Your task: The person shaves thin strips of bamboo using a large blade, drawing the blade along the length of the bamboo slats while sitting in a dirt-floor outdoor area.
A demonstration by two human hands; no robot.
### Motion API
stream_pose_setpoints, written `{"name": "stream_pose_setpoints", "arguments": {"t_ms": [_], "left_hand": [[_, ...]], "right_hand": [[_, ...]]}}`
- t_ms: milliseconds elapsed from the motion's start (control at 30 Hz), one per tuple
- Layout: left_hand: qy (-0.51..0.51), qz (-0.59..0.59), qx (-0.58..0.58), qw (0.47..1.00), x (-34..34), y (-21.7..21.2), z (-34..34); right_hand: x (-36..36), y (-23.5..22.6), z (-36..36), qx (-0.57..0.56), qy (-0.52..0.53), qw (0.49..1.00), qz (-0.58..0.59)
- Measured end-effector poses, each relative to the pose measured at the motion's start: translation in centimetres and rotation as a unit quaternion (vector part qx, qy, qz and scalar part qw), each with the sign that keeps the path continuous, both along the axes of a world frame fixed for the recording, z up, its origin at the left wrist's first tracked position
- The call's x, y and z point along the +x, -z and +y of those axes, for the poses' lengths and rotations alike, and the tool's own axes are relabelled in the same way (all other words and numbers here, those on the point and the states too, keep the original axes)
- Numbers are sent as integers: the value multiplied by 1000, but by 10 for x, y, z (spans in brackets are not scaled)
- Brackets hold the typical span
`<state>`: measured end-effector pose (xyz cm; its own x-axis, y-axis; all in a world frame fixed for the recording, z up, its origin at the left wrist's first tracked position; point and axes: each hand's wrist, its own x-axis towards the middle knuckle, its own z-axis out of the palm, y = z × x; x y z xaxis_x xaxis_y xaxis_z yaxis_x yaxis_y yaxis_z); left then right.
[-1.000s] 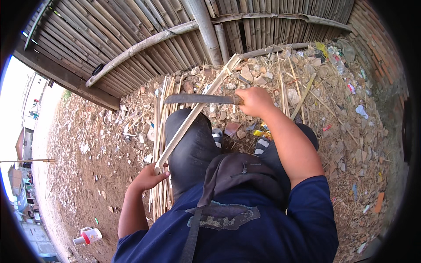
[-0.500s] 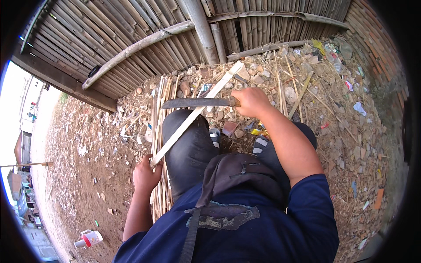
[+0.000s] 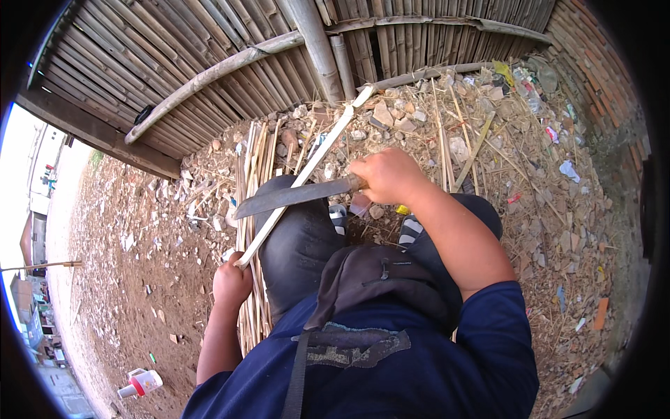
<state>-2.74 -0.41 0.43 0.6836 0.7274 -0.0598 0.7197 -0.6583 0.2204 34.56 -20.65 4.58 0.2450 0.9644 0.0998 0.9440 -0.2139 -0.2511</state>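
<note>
My left hand (image 3: 232, 281) is closed round the near end of a long pale bamboo strip (image 3: 324, 148). The strip slants up and away to the right across my left thigh, its far end near the bamboo wall. In my right hand (image 3: 388, 177) is the handle of a machete (image 3: 293, 198), fingers wrapped round it. Its broad dark blade points left and lies across the strip above my left knee. Whether the edge bites into the strip cannot be made out. Beside my left leg lies a bundle of thin bamboo strips (image 3: 249, 307), partly hidden by my thigh.
A bamboo-slat wall (image 3: 209, 42) with a post (image 3: 318, 49) stands ahead, a brick wall (image 3: 593, 63) at the right. Stones and litter cover the ground. Loose sticks (image 3: 476, 150) lie beyond my right knee. A white and red plastic container (image 3: 145, 382) lies at the lower left.
The machete has slid down along the strip toward my left hand, its tip now tilted lower. The strip has turned to show a narrower side. My left hand stays about where it was.
</note>
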Motion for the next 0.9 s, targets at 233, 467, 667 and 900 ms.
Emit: {"name": "stream_pose_setpoints", "arguments": {"t_ms": [233,467,667,900], "left_hand": [[12,18,-7,1000,-3,-3,4],[11,65,13,998,-21,-4,19],[16,71,12,997,-33,-5,31],[0,59,8,998,-42,2,27]], "right_hand": [[-28,8,15,38,-33,999,-7],[63,18,-7,-28,237,971,26],[52,23,-12,18,231,971,58],[41,8,-6,-15,247,966,71]]}}
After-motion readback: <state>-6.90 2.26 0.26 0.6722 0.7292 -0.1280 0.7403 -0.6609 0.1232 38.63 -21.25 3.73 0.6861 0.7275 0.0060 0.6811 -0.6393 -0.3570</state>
